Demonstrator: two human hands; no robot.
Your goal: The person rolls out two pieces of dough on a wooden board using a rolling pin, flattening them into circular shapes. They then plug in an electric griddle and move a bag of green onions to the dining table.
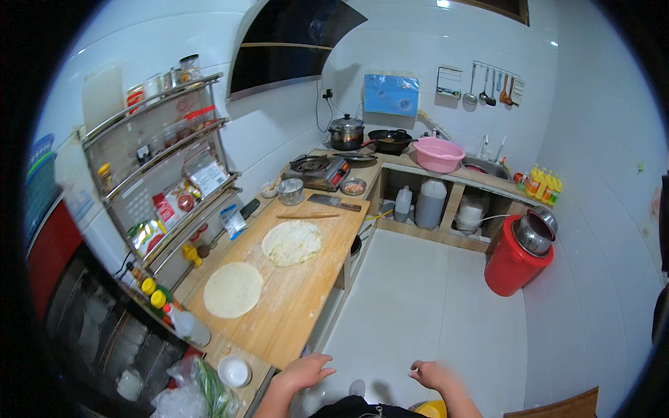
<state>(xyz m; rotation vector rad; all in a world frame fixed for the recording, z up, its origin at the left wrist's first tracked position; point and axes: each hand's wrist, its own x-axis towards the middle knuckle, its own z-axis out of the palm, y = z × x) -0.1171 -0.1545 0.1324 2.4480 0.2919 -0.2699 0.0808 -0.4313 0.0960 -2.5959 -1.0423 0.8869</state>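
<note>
My left hand (307, 370) hangs in the air off the near corner of a floured wooden board (285, 308), fingers loosely apart and nothing in it. Over the floor, my right hand (426, 374) has its fingers curled in; whether they are closed I cannot tell, and I see nothing held. On the board lie two flat rounds: a smooth dough sheet (233, 290) nearer me and a lumpier, unevenly edged dough round (291, 243) beyond it. Past them rest a wooden rolling pin (307, 215) and a cleaver (334, 202).
A metal canister (290, 192), a gas stove (316, 171) and a bowl of chopped food (353, 186) stand behind. A white bowl (234, 371) and bagged green vegetables (211, 386) sit at left. A spice rack (162, 151) lines the wall. A red bin (517, 258) stands right.
</note>
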